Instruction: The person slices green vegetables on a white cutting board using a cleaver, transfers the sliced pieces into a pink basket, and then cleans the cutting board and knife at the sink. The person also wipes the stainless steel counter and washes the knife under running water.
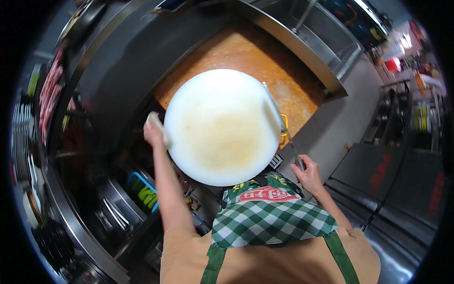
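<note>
My left hand [154,132] grips a pale cloth [154,119] at the left rim of a large round white board [220,131]. The board's face has faint yellowish-brown staining across its middle. To the right, my right hand [308,172] is closed on the dark handle of a knife [300,162], whose long blade reaches up along the board's right edge. Whether the blade touches the board I cannot tell. A yellow handle-like loop [284,125] shows just beyond the blade. My green checked apron [273,223] lies close below the board.
Beyond the board is an orange-brown surface [241,49]. A metal counter edge [71,213] curves along the left, with stacked plates [22,142] and raw meat strips [51,92]. A blue tray [141,177] holds green items at lower left. Dark cabinets [369,170] stand at right.
</note>
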{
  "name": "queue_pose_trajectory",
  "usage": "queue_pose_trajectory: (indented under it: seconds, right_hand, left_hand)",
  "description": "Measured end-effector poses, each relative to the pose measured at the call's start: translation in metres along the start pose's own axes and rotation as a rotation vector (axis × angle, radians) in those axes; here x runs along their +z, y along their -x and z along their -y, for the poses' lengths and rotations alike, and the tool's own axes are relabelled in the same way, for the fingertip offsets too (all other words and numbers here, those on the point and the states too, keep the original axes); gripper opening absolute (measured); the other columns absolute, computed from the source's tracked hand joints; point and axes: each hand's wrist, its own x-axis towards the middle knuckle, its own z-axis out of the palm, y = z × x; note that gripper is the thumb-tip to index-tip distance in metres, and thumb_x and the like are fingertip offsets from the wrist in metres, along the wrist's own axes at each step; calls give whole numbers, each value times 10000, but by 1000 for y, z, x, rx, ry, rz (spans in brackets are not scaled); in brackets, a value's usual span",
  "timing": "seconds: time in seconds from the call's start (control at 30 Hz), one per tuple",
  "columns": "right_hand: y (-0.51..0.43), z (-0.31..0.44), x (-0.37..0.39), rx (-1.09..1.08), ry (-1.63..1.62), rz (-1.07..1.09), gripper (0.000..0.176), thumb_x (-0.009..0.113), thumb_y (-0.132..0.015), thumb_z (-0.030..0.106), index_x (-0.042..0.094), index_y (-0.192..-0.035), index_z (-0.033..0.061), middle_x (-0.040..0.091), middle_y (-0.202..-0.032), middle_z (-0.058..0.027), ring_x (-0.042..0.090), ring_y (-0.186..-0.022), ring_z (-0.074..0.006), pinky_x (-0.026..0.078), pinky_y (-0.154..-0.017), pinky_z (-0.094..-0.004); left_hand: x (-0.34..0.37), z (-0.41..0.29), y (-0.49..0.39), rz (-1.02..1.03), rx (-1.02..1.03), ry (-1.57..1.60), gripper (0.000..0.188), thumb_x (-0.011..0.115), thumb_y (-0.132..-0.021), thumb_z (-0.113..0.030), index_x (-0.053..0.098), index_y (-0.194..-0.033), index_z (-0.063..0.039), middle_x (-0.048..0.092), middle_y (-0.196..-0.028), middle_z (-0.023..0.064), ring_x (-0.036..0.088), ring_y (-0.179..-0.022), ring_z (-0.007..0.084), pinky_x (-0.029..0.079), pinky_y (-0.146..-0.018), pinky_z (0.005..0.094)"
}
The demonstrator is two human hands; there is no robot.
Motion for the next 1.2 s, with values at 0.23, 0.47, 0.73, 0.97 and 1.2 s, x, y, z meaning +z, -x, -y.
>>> queue_pose_trajectory:
  seconds: [0.23,0.47,0.73,0.97,1.2]
  right_hand:
    - [48,-23,3,57,-8,-193,170,676,-776,128,574,-842,9,556,-601,-95,552,-544,-150,438,-535,-297]
    - [125,-51,23,229,74,-487,181,672,-778,134,568,-855,7,545,-611,-98,537,-542,-154,457,-562,-299]
    - [176,-38,42,470,6,-595,233,655,-821,173,566,-918,-19,591,-670,-128,534,-585,-142,459,-580,-308]
    - [192,-21,37,503,193,-391,252,663,-824,199,569,-960,8,583,-629,-115,568,-581,-167,464,-587,-302]
    - [191,-53,17,259,279,37,262,716,-792,166,578,-985,55,598,-665,-121,612,-593,-192,484,-583,-273]
  left_hand:
    - [-40,-47,7,-96,792,-380,284,578,-867,-258,590,-1076,-66,545,-1046,168,538,-975,360,477,-815,444]
    - [20,-226,185,824,1485,104,506,602,-686,-227,548,-1176,-113,487,-1232,243,462,-1148,397,435,-925,473]
    - [139,-196,295,1625,2369,-748,382,711,-597,-221,669,-969,-148,585,-1045,90,558,-1000,307,481,-831,395]
    - [131,-243,152,1236,1621,-393,470,698,-695,-214,582,-1148,-175,527,-1119,160,529,-1045,366,474,-870,426]
    - [125,-184,-54,725,833,-554,610,640,-821,-364,390,-1306,-92,381,-1319,269,431,-1180,411,400,-977,436]
